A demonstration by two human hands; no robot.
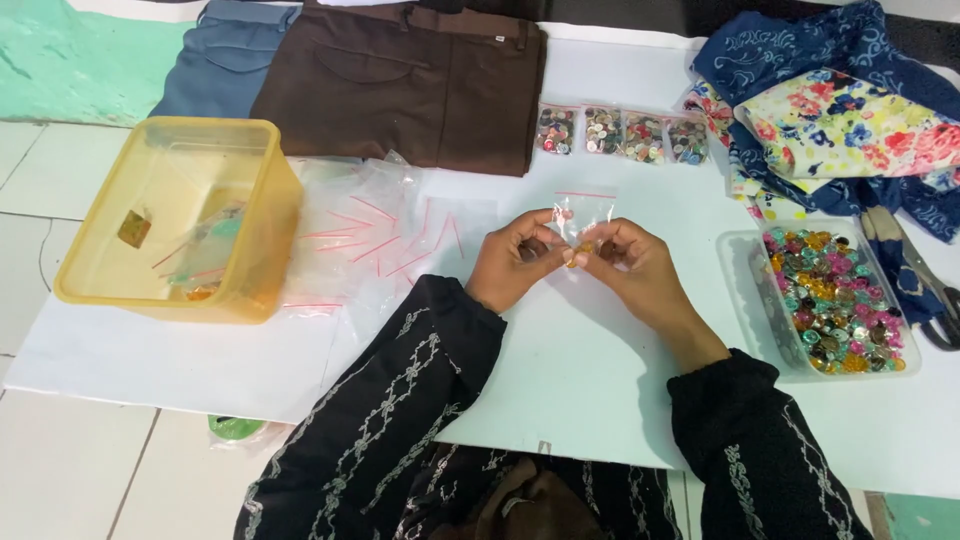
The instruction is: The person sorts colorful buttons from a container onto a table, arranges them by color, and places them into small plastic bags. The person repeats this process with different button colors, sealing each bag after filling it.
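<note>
Both hands, left hand (517,258) and right hand (630,265), pinch a small clear zip bag (583,215) mid-frame, four filled button bags (620,134) lined above.

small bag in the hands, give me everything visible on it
The small bag is a clear, thin plastic pouch with a red zip strip along its top edge, which points away from the person. It is held above the white sheet, pinched at its lower part between the left hand and the right hand. Something small and yellowish shows at the fingertips; whether it is inside cannot be told. The film looks crinkled.
</note>
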